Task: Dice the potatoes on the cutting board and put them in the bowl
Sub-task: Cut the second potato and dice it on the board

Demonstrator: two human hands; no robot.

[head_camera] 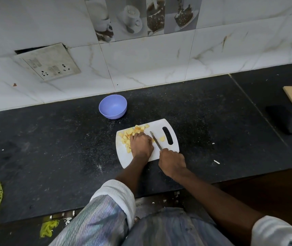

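The potato pieces [130, 134] lie heaped on the far left of the white cutting board [166, 151], with one piece [162, 138] apart near the handle slot, so dicing looks nearly done. The left hand [141, 143] rests curled on the heap; whether its grip grasps a piece I cannot tell. The right hand [172, 162] clenches the knife [155, 140]. Next comes finishing the cuts, then carrying everything to the empty purple bowl [113, 106] on the desk beyond.

A home kitchen: black stone counter [53, 139], tiled wall [150, 59] with coffee-cup pictures.

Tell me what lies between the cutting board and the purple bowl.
Only bare black countertop, in the head view. The bowl stands apart from the cutting board, beyond its far edge.
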